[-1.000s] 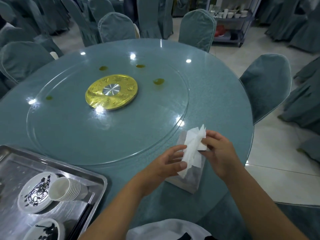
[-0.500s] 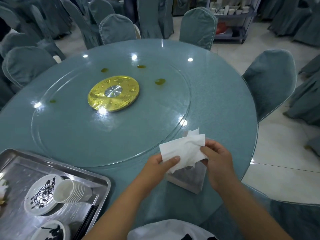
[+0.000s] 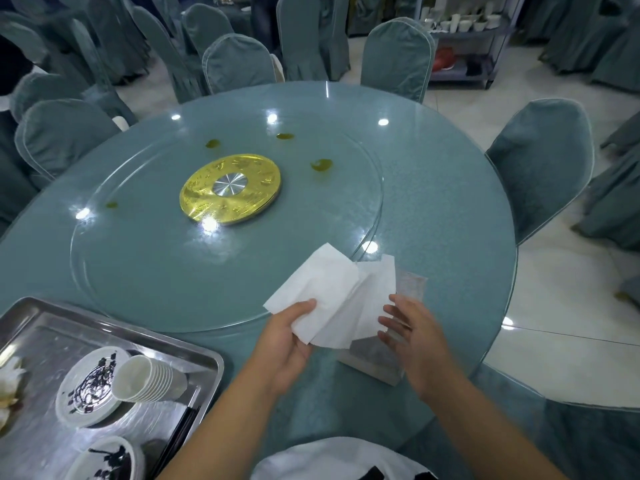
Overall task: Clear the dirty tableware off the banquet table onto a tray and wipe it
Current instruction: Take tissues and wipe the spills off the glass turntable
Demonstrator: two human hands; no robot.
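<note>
My left hand (image 3: 287, 344) pinches a white tissue (image 3: 318, 292), thumb on top, above the near edge of the round teal banquet table (image 3: 450, 209). My right hand (image 3: 415, 337) hovers just right of it with fingers spread and straight, next to a second tissue (image 3: 375, 292) that sticks up from the tissue box (image 3: 374, 362). Greenish oily stains (image 3: 321, 164) dot the glass turntable (image 3: 145, 271) around its gold hub (image 3: 230, 188). A steel tray (image 3: 41, 327) at the lower left holds sauce-smeared white plates (image 3: 86, 386), a stack of white cups (image 3: 145, 377) on its side and dark chopsticks (image 3: 183, 427).
Covered teal chairs (image 3: 543, 161) ring the table on the far, left and right sides. A shelf cart with white crockery (image 3: 464, 32) stands at the back right. Tiled floor (image 3: 561, 306) lies to the right.
The tissue came out of the box and opened flat. My right hand let go of it and now only my left hand holds it, a little further left.
</note>
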